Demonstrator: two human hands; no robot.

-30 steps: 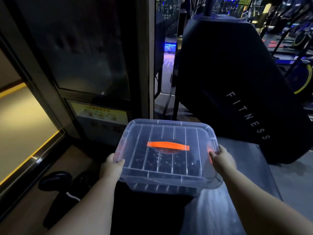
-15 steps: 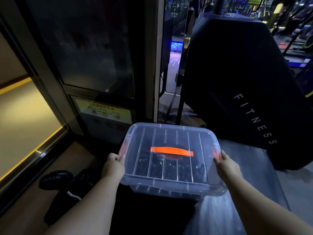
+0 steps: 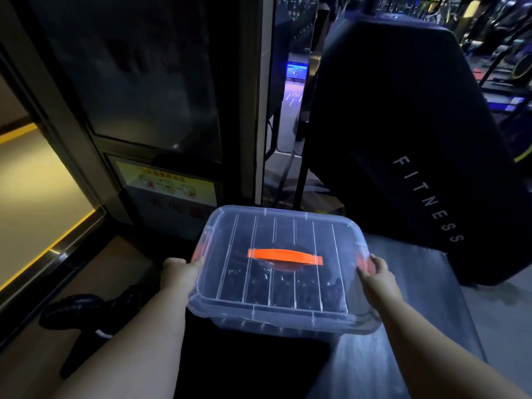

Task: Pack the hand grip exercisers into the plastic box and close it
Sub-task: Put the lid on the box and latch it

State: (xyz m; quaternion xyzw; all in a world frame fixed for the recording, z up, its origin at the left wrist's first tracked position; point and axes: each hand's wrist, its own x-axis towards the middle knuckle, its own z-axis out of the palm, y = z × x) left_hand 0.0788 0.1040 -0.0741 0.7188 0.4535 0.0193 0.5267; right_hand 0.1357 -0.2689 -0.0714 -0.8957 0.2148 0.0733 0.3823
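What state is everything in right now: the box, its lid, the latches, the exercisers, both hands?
plastic box: lidded, held at both ends.
lid: on the box, orange handle lying flat.
side latches: partly under the hands, cannot tell if fastened.
hand grip exercisers: inside the box.
left hand: holds the left end.
right hand: holds the right end.

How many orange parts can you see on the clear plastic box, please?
3 on the plastic box: handle on the lid; left latch by the left hand; right latch by the right hand. Others may be hidden.
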